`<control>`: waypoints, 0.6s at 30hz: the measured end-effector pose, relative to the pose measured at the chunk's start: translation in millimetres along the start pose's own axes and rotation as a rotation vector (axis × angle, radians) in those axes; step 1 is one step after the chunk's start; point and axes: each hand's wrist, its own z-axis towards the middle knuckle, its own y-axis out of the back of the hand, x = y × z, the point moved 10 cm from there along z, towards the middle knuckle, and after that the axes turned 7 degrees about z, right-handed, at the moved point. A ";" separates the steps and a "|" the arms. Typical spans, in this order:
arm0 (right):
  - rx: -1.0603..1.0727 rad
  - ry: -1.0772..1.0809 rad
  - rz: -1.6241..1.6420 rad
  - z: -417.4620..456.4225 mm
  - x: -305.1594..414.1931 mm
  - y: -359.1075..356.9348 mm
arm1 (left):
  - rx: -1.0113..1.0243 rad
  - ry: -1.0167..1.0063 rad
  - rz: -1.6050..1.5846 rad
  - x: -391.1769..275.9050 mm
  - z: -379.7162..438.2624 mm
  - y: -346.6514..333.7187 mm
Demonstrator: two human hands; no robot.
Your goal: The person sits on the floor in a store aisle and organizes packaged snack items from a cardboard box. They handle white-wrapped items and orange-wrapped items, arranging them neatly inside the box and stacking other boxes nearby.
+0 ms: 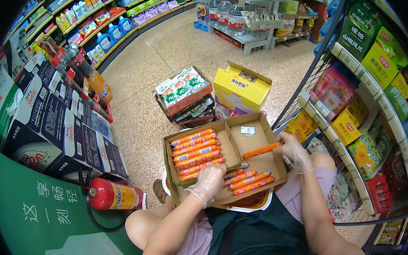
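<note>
A shallow cardboard tray box (232, 139) rests before me over a white-rimmed basket (267, 202). Orange wrapped sausage sticks (196, 152) lie stacked in its left part, and several more sausage sticks (252, 181) lie loose at the near right. My left hand (210, 179), in a clear plastic glove, is over the near end of the left stack, with its fingertips partly hidden. In the right part, my gloved right hand (295, 150) pinches one end of a single sausage stick (260, 150). Beyond it, a small white label (248, 130) sits on the cardboard.
Stacked cartons of packaged goods (184, 92) and a yellow box (242, 87) stand on the floor ahead. At left are a red fire extinguisher (115, 194) and dark drink cartons (62, 129). A wire shelf rack of snacks (349, 125) rises close on the right.
</note>
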 end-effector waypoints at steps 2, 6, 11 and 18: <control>-0.063 -0.013 0.026 -17.7 30.6 31.5 | -0.065 0.037 -0.122 2.2 0.6 7.7; -0.063 0.077 0.285 -30.3 66.9 46.3 | -0.526 0.059 -0.376 13.4 -11.6 52.7; 0.232 0.111 0.575 -36.9 109.4 -34.3 | -0.738 -0.064 -0.157 7.1 -26.3 103.4; 0.294 0.100 0.348 -4.3 87.1 -173.5 | -0.250 0.158 0.133 78.5 -14.8 30.5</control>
